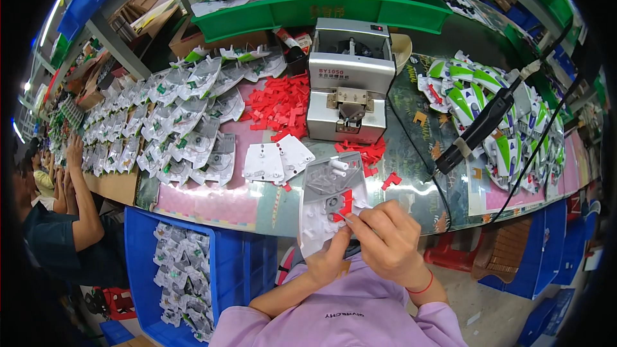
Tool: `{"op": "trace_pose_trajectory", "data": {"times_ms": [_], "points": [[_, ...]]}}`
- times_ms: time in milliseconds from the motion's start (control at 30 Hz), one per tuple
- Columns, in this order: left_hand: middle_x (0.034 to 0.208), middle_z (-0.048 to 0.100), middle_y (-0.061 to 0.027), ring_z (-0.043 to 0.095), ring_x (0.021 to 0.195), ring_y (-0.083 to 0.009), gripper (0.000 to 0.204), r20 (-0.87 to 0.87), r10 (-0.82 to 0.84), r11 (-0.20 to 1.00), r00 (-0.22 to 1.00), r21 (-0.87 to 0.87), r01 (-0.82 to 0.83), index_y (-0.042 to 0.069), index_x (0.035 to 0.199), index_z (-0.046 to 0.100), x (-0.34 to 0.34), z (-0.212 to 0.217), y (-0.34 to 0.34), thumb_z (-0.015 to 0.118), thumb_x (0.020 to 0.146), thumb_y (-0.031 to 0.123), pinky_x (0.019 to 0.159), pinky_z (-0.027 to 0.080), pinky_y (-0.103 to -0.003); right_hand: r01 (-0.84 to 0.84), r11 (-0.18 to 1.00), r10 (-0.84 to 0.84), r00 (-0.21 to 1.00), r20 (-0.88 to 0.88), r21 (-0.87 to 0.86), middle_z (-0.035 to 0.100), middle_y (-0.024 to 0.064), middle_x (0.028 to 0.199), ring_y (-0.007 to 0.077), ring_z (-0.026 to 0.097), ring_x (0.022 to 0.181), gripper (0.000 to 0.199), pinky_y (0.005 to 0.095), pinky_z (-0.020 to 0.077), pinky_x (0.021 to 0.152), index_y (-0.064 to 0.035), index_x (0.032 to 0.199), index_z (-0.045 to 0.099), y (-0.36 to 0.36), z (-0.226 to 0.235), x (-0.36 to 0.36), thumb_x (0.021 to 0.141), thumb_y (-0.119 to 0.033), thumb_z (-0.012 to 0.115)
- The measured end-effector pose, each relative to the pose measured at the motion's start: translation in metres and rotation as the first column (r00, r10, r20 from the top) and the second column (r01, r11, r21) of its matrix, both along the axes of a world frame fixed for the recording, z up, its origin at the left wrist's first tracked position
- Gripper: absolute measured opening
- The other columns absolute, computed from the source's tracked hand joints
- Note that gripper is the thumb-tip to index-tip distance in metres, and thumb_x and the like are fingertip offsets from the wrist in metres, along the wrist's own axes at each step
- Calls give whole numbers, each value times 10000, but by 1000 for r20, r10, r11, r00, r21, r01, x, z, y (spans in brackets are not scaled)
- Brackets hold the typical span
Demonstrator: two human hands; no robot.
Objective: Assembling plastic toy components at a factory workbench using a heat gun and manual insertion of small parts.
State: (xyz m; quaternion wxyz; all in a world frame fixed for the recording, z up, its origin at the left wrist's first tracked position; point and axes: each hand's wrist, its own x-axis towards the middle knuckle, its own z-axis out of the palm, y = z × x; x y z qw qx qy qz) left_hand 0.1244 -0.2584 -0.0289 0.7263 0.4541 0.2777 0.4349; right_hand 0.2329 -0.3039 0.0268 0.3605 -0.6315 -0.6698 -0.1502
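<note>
The left hand (329, 262) is gripping a white housing (313, 218) by the desk (260, 212), its fingers hiding beneath; the right hand (389, 242) is nearly pinching shut at a red piece (347, 202), its hold unclear.

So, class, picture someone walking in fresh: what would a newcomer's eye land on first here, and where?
Probably the heap of bright red plastic pieces, just left of the silver box-shaped machine. Below the machine, the left hand holds a grey-and-white plastic shell, with the right hand at a red piece on it. At right, a black powered screwdriver slants before piled green-and-white shells.
</note>
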Motion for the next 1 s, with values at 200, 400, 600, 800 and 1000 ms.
{"op": "trace_pose_trajectory", "data": {"times_ms": [200, 400, 600, 800, 1000], "points": [[925, 571, -84, 558, 796, -140, 290, 178, 51, 998, 983, -34, -45, -43, 1045, 489, -4, -4, 6, 528, 760, -78, 682, 457, -248, -13, 1000, 13, 999, -33, -7, 506, 44, 705, 176, 487, 597, 226, 268, 393, 464, 6, 769, 585, 4, 0, -8, 561, -80, 559], [954, 551, -87, 539, 840, -139, 394, -58, 78, 990, 995, 121, -71, -43, 1101, 451, -20, -18, 20, 557, 722, -56, 724, 441, -252, -12, 997, 6, 996, -84, -74, 493, 36, 678, 187, 486, 576, 250, 279, 398, 452, -11, 779, 613, 7, -8, -21, 530, -11, 596], [1002, 517, -84, 511, 865, -122, 514, -109, 42, 981, 993, 192, -21, -27, 1137, 412, -39, -6, 43, 549, 643, -27, 748, 421, -239, -164, 973, 126, 968, -218, -164, 503, 42, 712, 190, 502, 596, 212, 286, 413, 474, -32, 788, 602, 8, -14, -25, 577, -14, 595], [809, 565, -45, 531, 708, -102, 419, -225, -234, 972, 946, -69, 224, -39, 998, 510, -65, -6, 55, 551, 582, -10, 660, 427, -231, -132, 986, 95, 947, -306, -102, 580, 73, 691, 183, 553, 596, 157, 295, 432, 493, -24, 781, 622, 8, -2, 23, 636, 33, 604], [825, 570, -50, 535, 708, -94, 450, -120, -540, 825, 833, -273, 495, -48, 1023, 501, -73, -17, 53, 571, 580, -16, 613, 427, -230, -119, 958, -35, 854, -519, -260, 603, 110, 726, 204, 576, 608, 92, 277, 448, 522, -3, 819, 634, 35, -17, 48, 730, 4, 614]]}}
